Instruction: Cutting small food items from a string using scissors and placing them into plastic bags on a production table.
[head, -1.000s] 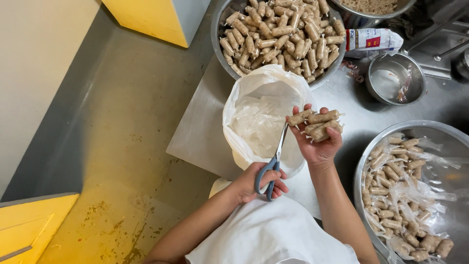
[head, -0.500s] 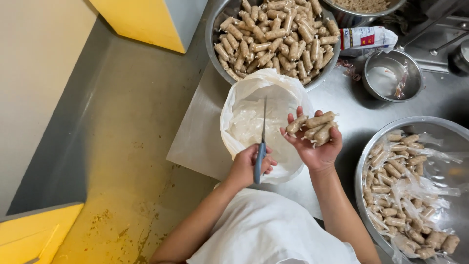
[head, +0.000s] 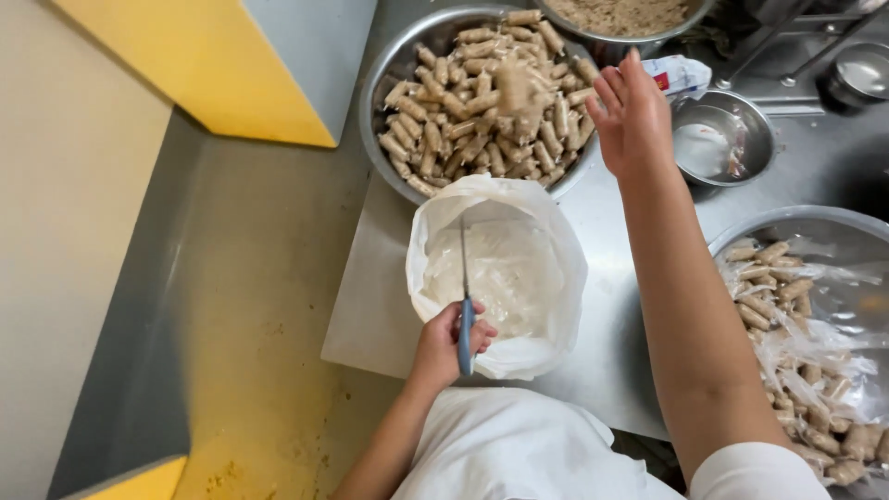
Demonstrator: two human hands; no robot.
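My left hand (head: 446, 344) grips blue-handled scissors (head: 465, 306), blades pointing away over a white plastic bag (head: 546, 278) that stands open on the steel table. My right hand (head: 634, 116) is stretched out, fingers apart, over the near rim of a large steel bowl (head: 389, 69) heaped with short tan rolls (head: 472, 102). A few rolls (head: 519, 93) are blurred in mid-air just left of that hand, above the heap. The hand holds nothing.
A second steel bowl (head: 806, 218) at the right holds more rolls in clear plastic wrap. A small steel cup (head: 732, 125) and another bowl of brown crumbs (head: 620, 14) stand at the back. A yellow-and-grey cabinet (head: 250, 65) is at the left, above a stained floor.
My right hand carried a handful of rolls from beside the bag out to the big bowl and let them go. My left hand turned the scissors upright.
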